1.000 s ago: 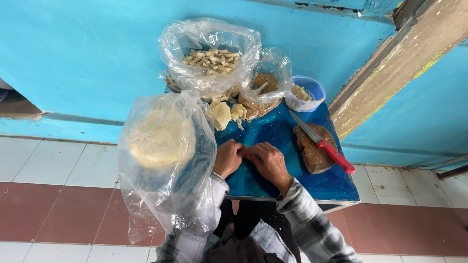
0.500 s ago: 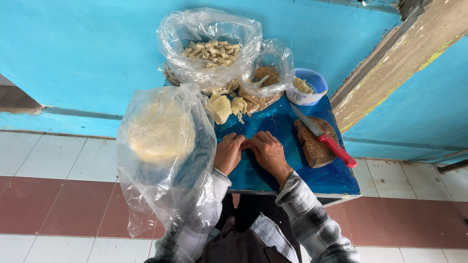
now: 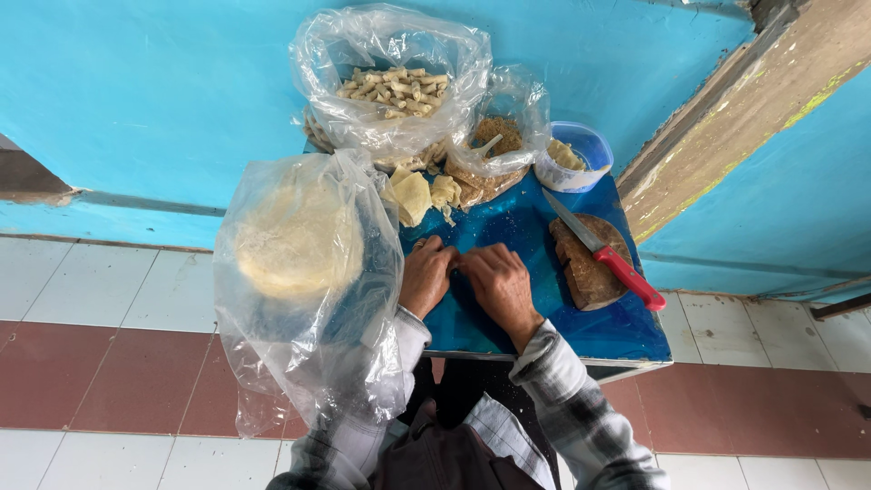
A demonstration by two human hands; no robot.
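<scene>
My left hand [image 3: 425, 275] and my right hand [image 3: 495, 283] rest knuckles-up, side by side on the blue table top [image 3: 535, 227], fingertips meeting. Whatever lies under the fingers is hidden. To the left of my left hand a clear plastic bag [image 3: 304, 281] holds a round stack of pale thin wrappers. Just beyond the hands lie loose pale wrapper pieces [image 3: 413, 195]. To the right of my right hand a red-handled knife [image 3: 603, 252] lies across a brown wooden board [image 3: 585, 268].
At the table's far edge a big clear bag [image 3: 390, 86] holds several pale rolled pieces, a smaller bag [image 3: 499, 136] holds brown crumbly filling, and a blue tub [image 3: 572, 156] stands beside it. A turquoise wall is behind; the floor is white and reddish tile.
Both hands stay together on the table top, fingers shifting only slightly. The view has drifted a little.
</scene>
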